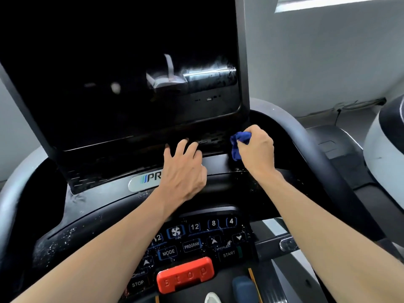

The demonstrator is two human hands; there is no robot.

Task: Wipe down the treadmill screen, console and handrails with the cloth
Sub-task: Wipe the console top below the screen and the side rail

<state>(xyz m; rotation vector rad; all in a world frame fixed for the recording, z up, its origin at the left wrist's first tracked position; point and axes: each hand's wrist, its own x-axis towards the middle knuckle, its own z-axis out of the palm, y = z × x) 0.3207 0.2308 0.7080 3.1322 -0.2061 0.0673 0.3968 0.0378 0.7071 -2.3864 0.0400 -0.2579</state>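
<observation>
The treadmill's big dark screen (122, 68) fills the upper left, with a smeared wet patch near its lower right corner. My right hand (256, 149) grips a bunched blue cloth (238, 145) and holds it against the black console (220, 169) just below the screen's right corner. My left hand (185, 167) rests with spread fingers on the console ledge under the screen, beside the logo plate. A curved dark handrail (314, 154) arcs down the right side, another (13, 193) down the left. Droplets speckle the lower console.
A button panel (196, 243) with MODE, PROGRAM, START and number keys lies between my forearms, with a red stop key (185, 274) below it. A white and black machine (384, 149) stands at the right, a pale wall behind.
</observation>
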